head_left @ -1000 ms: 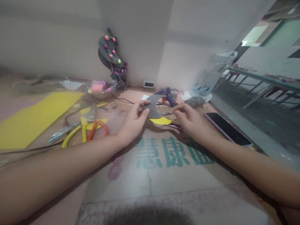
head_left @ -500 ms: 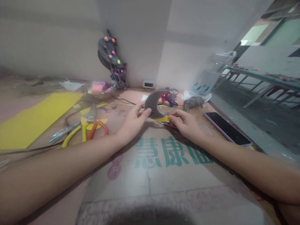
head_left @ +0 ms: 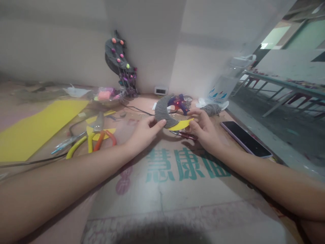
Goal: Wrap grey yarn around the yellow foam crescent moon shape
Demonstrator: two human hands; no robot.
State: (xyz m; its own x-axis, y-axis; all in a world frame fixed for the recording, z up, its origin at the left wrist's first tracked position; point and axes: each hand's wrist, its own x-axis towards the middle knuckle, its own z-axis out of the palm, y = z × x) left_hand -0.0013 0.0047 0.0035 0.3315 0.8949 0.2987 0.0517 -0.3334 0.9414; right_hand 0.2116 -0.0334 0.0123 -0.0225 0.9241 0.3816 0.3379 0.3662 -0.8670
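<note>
A crescent-shaped piece [head_left: 164, 113], wrapped in grey yarn over most of its length with a bare yellow tip at the right, is held up above the cardboard sheet [head_left: 177, 183]. My left hand [head_left: 144, 133] pinches its lower grey edge. My right hand [head_left: 203, 130] pinches the yellow tip. A small pair of scissors [head_left: 186, 135] lies on the cardboard just under my right hand. A ball of grey yarn [head_left: 212, 109] lies behind my right hand.
A blue glue gun [head_left: 179, 102] with a red light lies behind the crescent. Pliers with yellow and orange handles [head_left: 95, 139] and a yellow foam sheet [head_left: 35, 130] lie at left. A phone [head_left: 245, 139] lies at right. A finished bead-decorated crescent [head_left: 118, 57] leans in the corner.
The crescent has been lifted and turned, so its yellow tip now points right. My right hand moved up from the table to grip that tip.
</note>
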